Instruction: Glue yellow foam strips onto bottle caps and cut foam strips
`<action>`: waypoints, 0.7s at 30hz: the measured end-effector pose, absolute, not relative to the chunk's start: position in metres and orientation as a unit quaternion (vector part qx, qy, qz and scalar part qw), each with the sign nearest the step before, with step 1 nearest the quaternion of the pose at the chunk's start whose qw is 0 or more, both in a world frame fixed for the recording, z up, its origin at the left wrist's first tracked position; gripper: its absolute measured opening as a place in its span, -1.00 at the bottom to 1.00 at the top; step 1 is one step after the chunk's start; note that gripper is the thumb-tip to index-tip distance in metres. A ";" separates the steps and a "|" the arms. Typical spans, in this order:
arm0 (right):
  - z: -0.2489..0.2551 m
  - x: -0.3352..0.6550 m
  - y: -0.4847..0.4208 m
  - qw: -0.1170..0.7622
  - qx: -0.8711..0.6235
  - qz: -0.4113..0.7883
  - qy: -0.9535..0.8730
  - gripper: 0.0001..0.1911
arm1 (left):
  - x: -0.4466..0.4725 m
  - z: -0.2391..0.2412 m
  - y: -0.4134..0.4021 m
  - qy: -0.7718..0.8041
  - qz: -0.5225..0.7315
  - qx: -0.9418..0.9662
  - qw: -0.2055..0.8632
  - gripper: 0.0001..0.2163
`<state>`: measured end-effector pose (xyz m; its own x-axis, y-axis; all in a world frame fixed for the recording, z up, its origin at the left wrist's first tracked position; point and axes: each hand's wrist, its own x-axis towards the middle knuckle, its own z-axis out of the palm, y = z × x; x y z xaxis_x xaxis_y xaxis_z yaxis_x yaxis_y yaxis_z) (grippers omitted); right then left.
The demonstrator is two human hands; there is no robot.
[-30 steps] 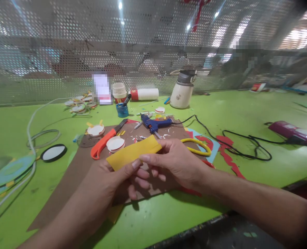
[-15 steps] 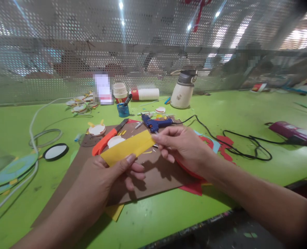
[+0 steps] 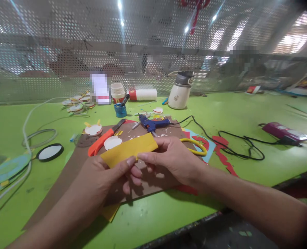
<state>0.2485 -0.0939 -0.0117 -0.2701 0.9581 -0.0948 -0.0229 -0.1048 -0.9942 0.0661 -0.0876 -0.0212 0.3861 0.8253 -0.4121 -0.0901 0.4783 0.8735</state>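
Observation:
A yellow foam strip (image 3: pixel 128 149) is held above a brown sheet (image 3: pixel 153 180) on the green table (image 3: pixel 246 114). My left hand (image 3: pixel 104 176) pinches its lower left end with thumb on top. My right hand (image 3: pixel 172 157) is closed on the strip's right half, thumb and fingers meeting the left thumb near the lower edge. Behind the hands lie a blue glue gun (image 3: pixel 153 123), an orange-handled cutter (image 3: pixel 101 141) and yellow-handled scissors (image 3: pixel 196 147).
White round discs (image 3: pixel 112 142) lie on the brown sheet. A black cable (image 3: pixel 233 145) runs right to a maroon device (image 3: pixel 282 132). A white flask (image 3: pixel 180 90), cups (image 3: pixel 118 91) and a blue pot (image 3: pixel 120 110) stand at the back before a perforated metal screen. Red cut-outs (image 3: pixel 222 155) lie right.
My right hand, which half a second ago was up at the strip's far right tip, has come back down to grip the strip beside my left thumb. The left hand stays put.

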 end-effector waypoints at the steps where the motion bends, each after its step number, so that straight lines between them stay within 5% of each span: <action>1: -0.012 0.249 -0.094 0.413 -0.442 0.598 -0.526 -0.60 | 0.066 -0.022 -0.087 0.451 0.313 0.401 0.733 -0.68; 21: -0.018 0.242 -0.093 0.467 -0.421 0.625 -0.463 -0.72 | 0.066 -0.021 -0.085 0.362 0.350 0.420 0.755 -0.78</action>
